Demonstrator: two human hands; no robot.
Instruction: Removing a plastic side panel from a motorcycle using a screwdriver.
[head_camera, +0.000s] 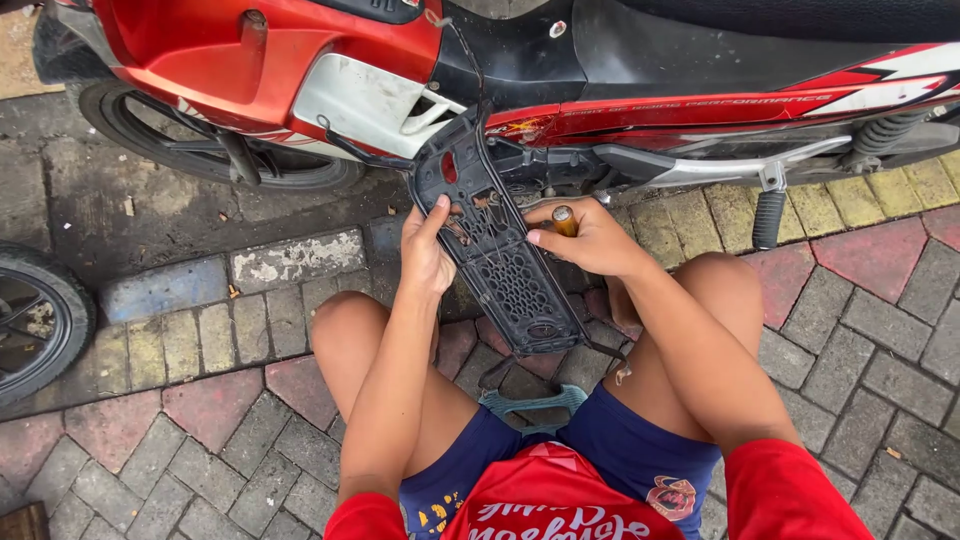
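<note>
I see my left hand (425, 250) and right hand (585, 238) bare: no gloves, rings or watch. Both forearms are uncovered to above the elbow. Short red sleeves appear at the lower frame edge, one per arm. The red shirt front carries white lettering, cut off by the frame. My shorts are dark blue, with a round reddish emblem on the right leg and small yellow marks on the left, possibly a print; detail is too small to confirm. Both knees are uncovered.
</note>
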